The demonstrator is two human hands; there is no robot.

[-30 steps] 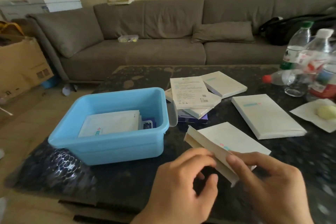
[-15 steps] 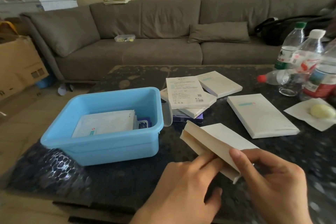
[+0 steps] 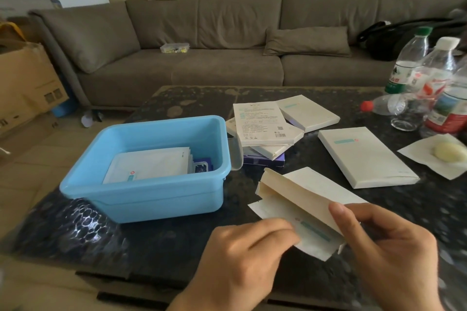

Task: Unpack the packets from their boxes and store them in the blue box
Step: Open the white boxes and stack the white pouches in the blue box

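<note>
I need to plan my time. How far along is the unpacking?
Done: some packets already lie in the blue box. In hand: the right hand holds an opened box while the left hand pulls a packet out. Left: a stack of boxes and a flat white box wait on the table.

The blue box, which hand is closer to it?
Left. The left hand is just right of the blue box, pinching a packet. The right hand grips the white box farther right.
</note>
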